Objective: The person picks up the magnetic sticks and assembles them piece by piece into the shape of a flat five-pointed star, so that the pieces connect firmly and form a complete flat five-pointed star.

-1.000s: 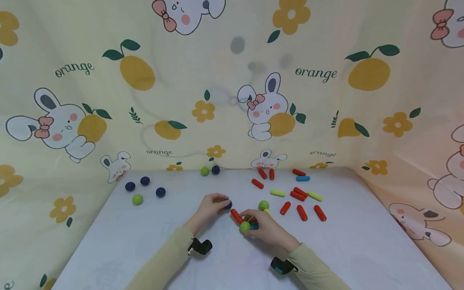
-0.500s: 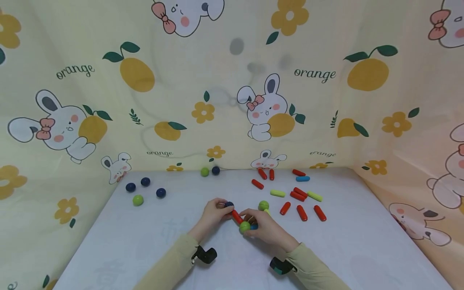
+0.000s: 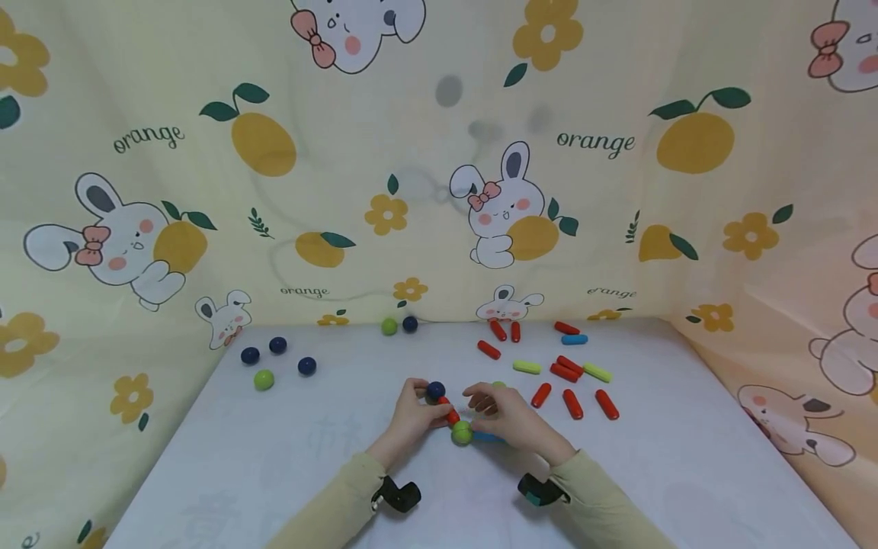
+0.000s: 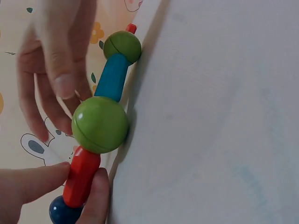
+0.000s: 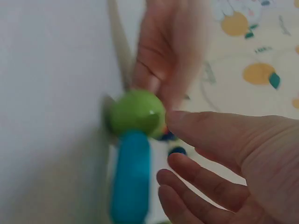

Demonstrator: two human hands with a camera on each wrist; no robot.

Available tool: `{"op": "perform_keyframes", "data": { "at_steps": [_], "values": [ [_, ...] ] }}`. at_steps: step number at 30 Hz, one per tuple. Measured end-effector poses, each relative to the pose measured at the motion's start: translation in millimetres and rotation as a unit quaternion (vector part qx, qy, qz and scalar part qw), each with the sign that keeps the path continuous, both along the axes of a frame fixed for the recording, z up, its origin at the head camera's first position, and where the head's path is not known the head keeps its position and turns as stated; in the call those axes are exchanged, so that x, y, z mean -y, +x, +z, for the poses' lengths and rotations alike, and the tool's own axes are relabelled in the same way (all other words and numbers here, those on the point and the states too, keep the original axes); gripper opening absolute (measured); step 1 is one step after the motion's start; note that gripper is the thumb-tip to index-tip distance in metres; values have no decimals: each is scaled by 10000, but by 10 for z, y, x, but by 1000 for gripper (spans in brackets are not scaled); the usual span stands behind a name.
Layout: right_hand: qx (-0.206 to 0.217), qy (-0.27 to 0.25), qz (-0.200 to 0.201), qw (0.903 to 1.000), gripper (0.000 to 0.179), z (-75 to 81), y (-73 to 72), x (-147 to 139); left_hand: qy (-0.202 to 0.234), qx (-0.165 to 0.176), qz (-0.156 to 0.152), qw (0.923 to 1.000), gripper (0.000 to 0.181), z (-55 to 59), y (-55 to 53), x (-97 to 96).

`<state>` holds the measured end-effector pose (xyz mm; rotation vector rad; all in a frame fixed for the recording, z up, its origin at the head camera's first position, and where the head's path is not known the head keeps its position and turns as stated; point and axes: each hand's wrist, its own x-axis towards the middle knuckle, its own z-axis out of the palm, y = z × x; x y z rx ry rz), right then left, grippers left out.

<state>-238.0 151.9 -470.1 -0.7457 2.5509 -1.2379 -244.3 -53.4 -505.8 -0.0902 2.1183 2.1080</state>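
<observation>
My left hand [image 3: 414, 415] pinches a red rod [image 4: 81, 176] between thumb and a finger. At one end of that rod sits a dark blue ball [image 3: 435, 392]; a green ball [image 4: 100, 125] sits at its other end. From the green ball a blue rod [image 4: 112, 78] runs on to a second green ball [image 4: 122, 46], with a red tip [image 4: 131, 28] showing beyond. My right hand [image 3: 516, 419] is relaxed, its fingers loosely bent around nothing, the thumb tip right at the near green ball's edge in the right wrist view. It hides the blue rod's far end in the head view.
Several red rods [image 3: 572, 404], a blue rod [image 3: 574, 339] and yellow-green rods [image 3: 527, 367] lie at the right. Dark blue balls [image 3: 307, 366] and a green ball [image 3: 264, 380] lie at the left; another green ball [image 3: 389, 326] is at the back edge. A printed cloth stands behind.
My left hand has brought the dark blue ball to the red rod's end, then shifted its fingers onto the rod. My right hand has let go of the green ball and blue rod.
</observation>
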Motion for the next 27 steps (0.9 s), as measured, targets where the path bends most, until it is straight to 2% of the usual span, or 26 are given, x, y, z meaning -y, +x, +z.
{"op": "perform_keyframes", "data": {
  "at_steps": [6, 9, 15, 18, 22, 27],
  "values": [
    [-240, 79, -747, 9969, 43, 118, -139, -119, -62, 65, 79, 9999, 62, 11, -5, -15],
    [-182, 211, -1040, 9942, 43, 121, -210, -161, -32, 93, 81, 9999, 61, 10, -6, -15],
    [20, 454, -1196, 9918, 39, 29, -295, -241, -22, 30, -11, 10000, 61, -24, -14, 9],
    [1, 550, -1012, 9933, 32, -39, -299, -275, 38, 29, -226, 9997, 61, -35, -23, 38],
    [-100, 557, -732, 9957, 24, -92, -257, -311, 4, -12, -671, 9977, 63, -22, -57, 94],
    [-138, 589, -912, 9940, 20, -101, -155, -353, -415, 42, -1123, 9928, 64, 19, -142, 173]
  ]
}}
